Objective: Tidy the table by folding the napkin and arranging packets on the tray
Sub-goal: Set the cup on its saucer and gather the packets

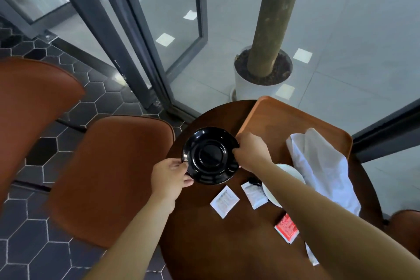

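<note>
Your left hand (pixel 169 175) and right hand (pixel 250 151) grip opposite rims of one black saucer (pixel 210 155). Right of your right hand, one crumpled napkin (pixel 322 170) lies partly on the single tray (pixel 295 120). Below the saucer, on the table (pixel 204 245), lie three packets: a white packet (pixel 224 201), a second white packet (pixel 254 194) and one red packet (pixel 286 228).

Black saucer (pixel 210 155), dark brown table (pixel 227 245), orange-brown tray (pixel 284 118), white napkin (pixel 322 170), white packets (pixel 224 201), red packet (pixel 286 228), rust chairs (pixel 109 177)
</note>
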Tool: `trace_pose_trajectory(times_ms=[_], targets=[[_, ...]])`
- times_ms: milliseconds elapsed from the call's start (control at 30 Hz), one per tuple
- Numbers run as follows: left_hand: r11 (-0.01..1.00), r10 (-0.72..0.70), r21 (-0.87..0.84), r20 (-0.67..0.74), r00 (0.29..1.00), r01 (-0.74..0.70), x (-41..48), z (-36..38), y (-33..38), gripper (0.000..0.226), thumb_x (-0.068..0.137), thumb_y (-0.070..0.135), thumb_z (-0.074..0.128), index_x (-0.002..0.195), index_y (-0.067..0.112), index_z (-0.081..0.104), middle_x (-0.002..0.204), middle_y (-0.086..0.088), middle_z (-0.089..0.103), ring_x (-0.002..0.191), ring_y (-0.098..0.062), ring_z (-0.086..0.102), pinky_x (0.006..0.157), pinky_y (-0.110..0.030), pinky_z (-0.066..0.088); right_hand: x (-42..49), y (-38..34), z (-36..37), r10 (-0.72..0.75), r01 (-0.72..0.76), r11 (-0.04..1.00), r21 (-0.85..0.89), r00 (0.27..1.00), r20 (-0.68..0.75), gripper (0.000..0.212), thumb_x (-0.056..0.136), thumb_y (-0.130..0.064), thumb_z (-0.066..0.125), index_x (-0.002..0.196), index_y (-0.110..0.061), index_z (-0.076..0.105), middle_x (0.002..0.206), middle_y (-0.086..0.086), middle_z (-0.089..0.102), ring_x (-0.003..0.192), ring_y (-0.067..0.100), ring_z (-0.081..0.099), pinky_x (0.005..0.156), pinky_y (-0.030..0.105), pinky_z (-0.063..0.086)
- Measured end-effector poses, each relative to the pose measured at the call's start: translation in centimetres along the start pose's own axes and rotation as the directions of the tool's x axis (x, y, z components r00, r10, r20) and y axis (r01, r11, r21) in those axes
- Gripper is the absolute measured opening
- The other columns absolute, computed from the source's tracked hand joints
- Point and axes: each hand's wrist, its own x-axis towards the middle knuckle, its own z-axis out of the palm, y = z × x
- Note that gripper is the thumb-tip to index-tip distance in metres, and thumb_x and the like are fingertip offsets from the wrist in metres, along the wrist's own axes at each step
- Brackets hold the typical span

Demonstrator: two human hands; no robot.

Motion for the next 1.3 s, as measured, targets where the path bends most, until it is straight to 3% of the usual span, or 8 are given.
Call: trace_pose_trajectory(times_ms=[133,567,667,767,933,1300], targets=[[0.998,-0.059,-0.013,-0.003,0.998,0.059,1.4,-0.1,-1.4,0.007,0.091,0.006,0.066,0.091,0.01,0.071,0.085,-0.01,0.076,0.072,-0.025,0.076,0.061,-0.033,0.062,1.5,-0.1,1.8,0.004,-0.003,0.997,-0.074,1.0,0.013,0.014,0.082,-0.005,0.054,0.089,-0.011,0.064,0.079,0.004,0.064,0.071,0.024,0.057,0.057,0.028,0.039],[0.995,-0.095,-0.015,-0.019,0.995,0.095,2.8,1.0,-2.7,0.018,0.092,0.002,0.064,0.082,0.015,0.07,0.091,-0.009,0.073,0.069,-0.024,0.076,0.058,-0.029,0.06,3.7,0.3,2.4,-0.014,0.024,0.985,-0.17,0.998,0.059,0.016,0.085,-0.004,0.057,0.098,-0.014,0.061,0.086,0.005,0.061,0.076,0.027,0.056,0.065,0.029,0.043],[0.993,-0.114,0.007,-0.03,0.993,0.114,3.0,1.1,-3.2,0.01,0.092,0.003,0.064,0.094,0.009,0.071,0.098,-0.01,0.072,0.07,-0.023,0.076,0.061,-0.031,0.062,3.6,0.2,2.4,-0.043,0.053,0.978,-0.203,0.998,0.053,0.011,0.088,-0.004,0.055,0.088,-0.016,0.054,0.08,0.004,0.057,0.073,0.027,0.054,0.063,0.03,0.042],[0.992,-0.118,0.038,-0.043,0.992,0.12,3.2,1.0,-3.7,0.016,0.093,0.004,0.063,0.108,0.002,0.068,0.103,-0.012,0.07,0.07,-0.023,0.076,0.064,-0.032,0.063,3.5,0.0,2.5,-0.083,0.09,0.971,-0.22,0.996,0.045,0.016,0.087,-0.004,0.053,0.08,-0.017,0.047,0.077,0.004,0.054,0.07,0.027,0.053,0.06,0.031,0.041],[0.992,-0.123,0.034,-0.052,0.991,0.125,3.1,0.6,-4.0,0.014,0.093,0.004,0.064,0.106,0.001,0.069,0.104,-0.014,0.07,0.07,-0.023,0.076,0.062,-0.032,0.062,3.4,0.0,3.1,-0.086,0.091,0.977,-0.195,0.996,0.036,0.015,0.086,-0.001,0.051,0.09,-0.014,0.056,0.077,0.004,0.056,0.07,0.027,0.054,0.06,0.031,0.044],[0.994,-0.105,0.037,-0.069,0.992,0.108,3.6,0.1,-4.0,0.015,0.093,0.005,0.064,0.107,0.004,0.069,0.102,-0.013,0.072,0.07,-0.021,0.076,0.063,-0.032,0.062,3.6,-0.1,3.8,-0.12,0.119,0.975,-0.187,0.993,0.005,0.015,0.083,0.003,0.057,0.082,-0.012,0.054,0.086,0.003,0.049,0.074,0.024,0.05,0.063,0.03,0.038]])
